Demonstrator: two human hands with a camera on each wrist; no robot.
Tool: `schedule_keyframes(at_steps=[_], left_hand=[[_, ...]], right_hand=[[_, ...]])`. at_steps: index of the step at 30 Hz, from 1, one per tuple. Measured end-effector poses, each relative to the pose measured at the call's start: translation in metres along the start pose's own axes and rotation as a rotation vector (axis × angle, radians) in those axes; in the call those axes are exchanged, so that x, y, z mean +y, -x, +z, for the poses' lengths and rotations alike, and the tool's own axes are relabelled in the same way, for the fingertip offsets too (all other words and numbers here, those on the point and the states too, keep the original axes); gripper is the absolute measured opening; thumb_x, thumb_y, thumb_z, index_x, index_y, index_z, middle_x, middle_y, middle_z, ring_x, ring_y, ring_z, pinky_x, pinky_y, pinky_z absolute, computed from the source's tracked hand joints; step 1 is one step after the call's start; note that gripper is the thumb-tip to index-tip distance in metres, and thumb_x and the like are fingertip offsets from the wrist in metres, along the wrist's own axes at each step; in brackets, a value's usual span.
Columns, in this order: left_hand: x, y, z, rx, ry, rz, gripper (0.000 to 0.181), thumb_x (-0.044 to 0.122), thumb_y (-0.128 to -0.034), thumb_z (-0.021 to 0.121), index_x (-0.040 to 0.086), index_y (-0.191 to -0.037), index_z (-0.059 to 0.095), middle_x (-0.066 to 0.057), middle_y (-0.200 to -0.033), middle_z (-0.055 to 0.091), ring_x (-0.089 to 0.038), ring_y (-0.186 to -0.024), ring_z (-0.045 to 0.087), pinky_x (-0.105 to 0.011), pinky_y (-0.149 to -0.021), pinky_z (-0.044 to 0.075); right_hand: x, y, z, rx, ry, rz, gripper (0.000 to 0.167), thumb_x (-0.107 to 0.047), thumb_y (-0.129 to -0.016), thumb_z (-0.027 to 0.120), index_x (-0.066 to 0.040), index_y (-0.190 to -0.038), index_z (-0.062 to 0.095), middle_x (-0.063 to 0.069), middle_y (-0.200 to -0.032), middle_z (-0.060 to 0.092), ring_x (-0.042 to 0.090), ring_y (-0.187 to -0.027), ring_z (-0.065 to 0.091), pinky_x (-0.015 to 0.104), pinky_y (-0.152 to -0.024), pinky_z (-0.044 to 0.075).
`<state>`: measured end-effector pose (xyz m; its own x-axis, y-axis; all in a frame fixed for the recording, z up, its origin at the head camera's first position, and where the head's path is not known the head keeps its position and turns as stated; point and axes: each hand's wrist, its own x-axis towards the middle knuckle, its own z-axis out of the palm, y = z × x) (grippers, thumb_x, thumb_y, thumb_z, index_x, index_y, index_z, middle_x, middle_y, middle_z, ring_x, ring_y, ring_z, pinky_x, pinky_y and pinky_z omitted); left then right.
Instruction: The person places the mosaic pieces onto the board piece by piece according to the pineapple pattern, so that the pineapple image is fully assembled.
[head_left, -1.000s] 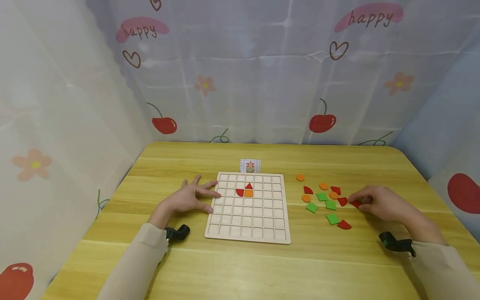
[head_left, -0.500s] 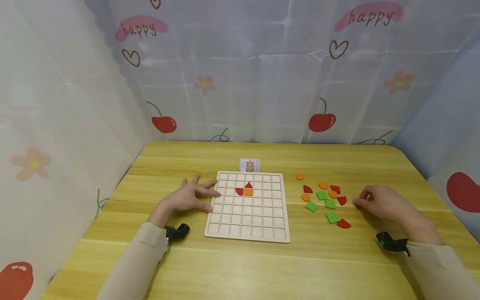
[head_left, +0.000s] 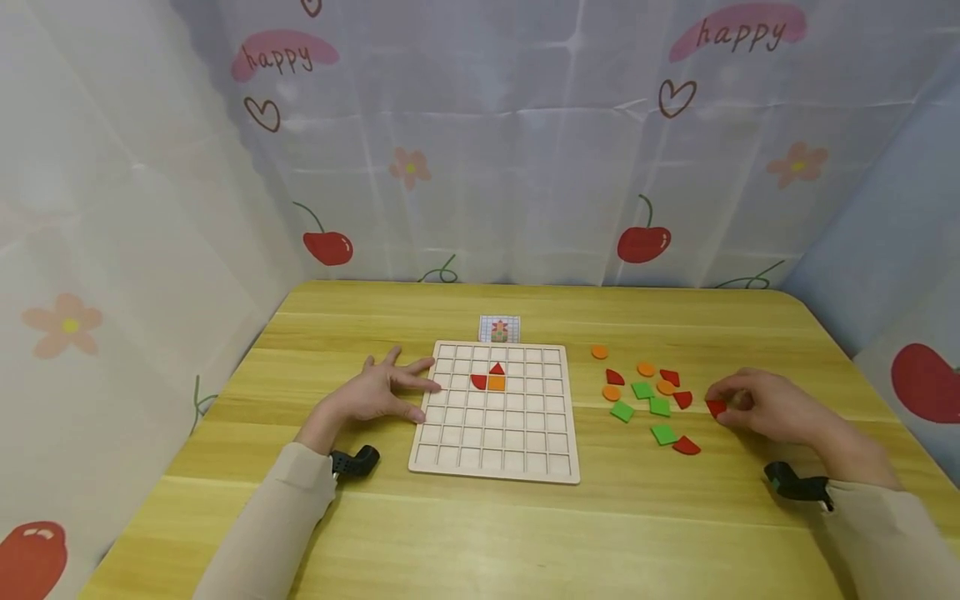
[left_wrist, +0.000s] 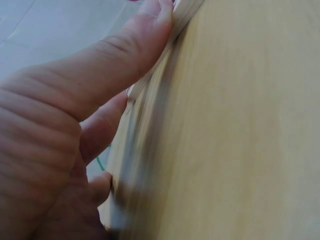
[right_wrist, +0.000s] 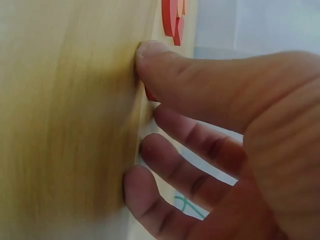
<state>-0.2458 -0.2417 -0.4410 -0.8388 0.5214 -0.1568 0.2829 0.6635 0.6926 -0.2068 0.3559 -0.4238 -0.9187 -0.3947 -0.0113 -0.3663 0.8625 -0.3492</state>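
In the head view my left hand (head_left: 375, 390) lies with spread fingers against the left edge of a pale wooden grid board (head_left: 491, 457). On the board sit a red triangle (head_left: 497, 369), a red quarter circle (head_left: 479, 382) and an orange square (head_left: 497, 383). My right hand (head_left: 772, 406) pinches a red piece (head_left: 716, 407) low at the tabletop, right of the loose pieces; the fingers partly cover its shape. The right wrist view shows a bit of red piece (right_wrist: 150, 95) behind the thumb. From the left wrist, the thumb (left_wrist: 125, 50) touches the board's side.
Loose orange discs (head_left: 612, 392), green squares (head_left: 622, 412) and red quarter circles (head_left: 686, 446) lie between the board and my right hand. A small pattern card (head_left: 499, 328) lies behind the board. Printed curtains (head_left: 480, 208) rise behind the table (head_left: 450, 533).
My right hand has shifted slightly right with the red piece, away from the neighbouring red quarter circle, and more of the piece shows now than half a second ago. The left hand stays put.
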Motion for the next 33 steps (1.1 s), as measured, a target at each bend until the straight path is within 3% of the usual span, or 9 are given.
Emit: schedule_keyframes(at_steps=[7, 12, 17, 22, 33], left_hand=[[0.001, 0.0, 0.0, 0.0, 0.003, -0.001, 0.052, 0.041, -0.0808, 0.086, 0.032, -0.13, 0.073, 0.006, -0.166, 0.037, -0.044, -0.159, -0.013, -0.073, -0.116, -0.022], [0.001, 0.0, -0.001, -0.003, 0.006, -0.003, 0.051, 0.04, -0.0814, 0.086, 0.032, -0.13, 0.073, 0.006, -0.166, 0.036, -0.044, -0.159, -0.014, -0.073, -0.116, -0.022], [0.001, 0.0, -0.001, -0.001, 0.001, -0.008, 0.051, 0.04, -0.0813, 0.086, 0.033, -0.13, 0.073, 0.007, -0.166, 0.036, -0.043, -0.159, -0.014, -0.072, -0.117, -0.022], [0.001, -0.001, 0.0, -0.008, 0.003, -0.021, 0.051, 0.041, -0.0814, 0.085, 0.034, -0.13, 0.073, 0.008, -0.167, 0.035, -0.042, -0.159, -0.015, -0.07, -0.118, -0.023], [0.001, 0.0, -0.001, -0.006, 0.016, -0.024, 0.05, 0.041, -0.0806, 0.086, 0.034, -0.129, 0.073, 0.008, -0.166, 0.036, -0.042, -0.159, -0.015, -0.071, -0.117, -0.023]], right_hand=[[-0.005, -0.007, 0.004, 0.03, 0.031, -0.004, 0.014, -0.016, -0.09, 0.079, -0.008, -0.099, 0.072, 0.003, -0.095, 0.066, 0.011, -0.08, 0.056, 0.03, -0.069, 0.05], [-0.017, -0.013, 0.001, 0.019, 0.013, 0.029, 0.017, -0.017, -0.093, 0.076, -0.005, -0.104, 0.071, 0.002, -0.094, 0.069, 0.012, -0.08, 0.058, 0.031, -0.068, 0.049], [-0.04, -0.024, -0.001, 0.012, -0.026, 0.042, 0.022, -0.018, -0.096, 0.073, -0.002, -0.111, 0.07, 0.002, -0.094, 0.07, 0.014, -0.08, 0.058, 0.032, -0.069, 0.049], [-0.065, -0.038, 0.001, 0.009, -0.04, 0.006, 0.025, -0.017, -0.096, 0.073, -0.001, -0.114, 0.069, 0.004, -0.099, 0.07, 0.016, -0.082, 0.059, 0.034, -0.07, 0.051], [-0.115, -0.08, 0.013, -0.019, -0.064, -0.06, 0.011, -0.016, -0.097, 0.071, -0.009, -0.106, 0.07, 0.002, -0.097, 0.067, 0.016, -0.082, 0.057, 0.033, -0.072, 0.05]])
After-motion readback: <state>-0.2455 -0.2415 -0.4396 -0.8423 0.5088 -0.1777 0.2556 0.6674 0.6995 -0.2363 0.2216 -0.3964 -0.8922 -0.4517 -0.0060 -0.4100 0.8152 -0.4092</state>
